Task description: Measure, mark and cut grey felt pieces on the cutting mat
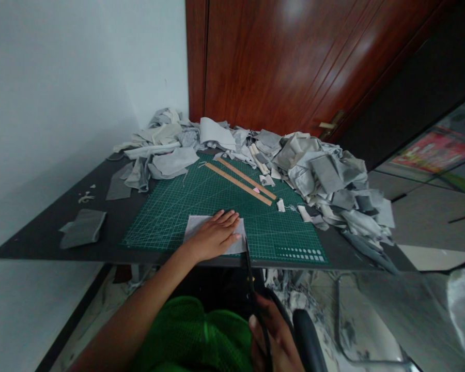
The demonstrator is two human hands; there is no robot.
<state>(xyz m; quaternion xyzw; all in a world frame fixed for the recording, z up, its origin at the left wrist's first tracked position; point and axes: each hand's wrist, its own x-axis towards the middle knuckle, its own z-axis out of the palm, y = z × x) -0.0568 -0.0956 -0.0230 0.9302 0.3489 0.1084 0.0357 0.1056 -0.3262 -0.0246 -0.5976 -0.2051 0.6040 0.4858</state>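
A light grey piece of fabric [196, 225] lies flat at the front edge of the green cutting mat [158, 217]. My left hand [216, 236] presses on it, palm down with the fingers stretched out. My right hand [273, 330], low in the view, is wrapped round the handles of black scissors [250, 276]. The blades point away from me, and their tips meet the fabric's right edge. How far the blades are apart I cannot make out.
Two wooden rulers [238, 183] lie slantwise on the mat. Heaps of grey fabric scraps [318, 165] line the back and right of the table [42, 227]. A folded grey cloth [84, 227] lies at left. A wooden door [271, 62] stands behind.
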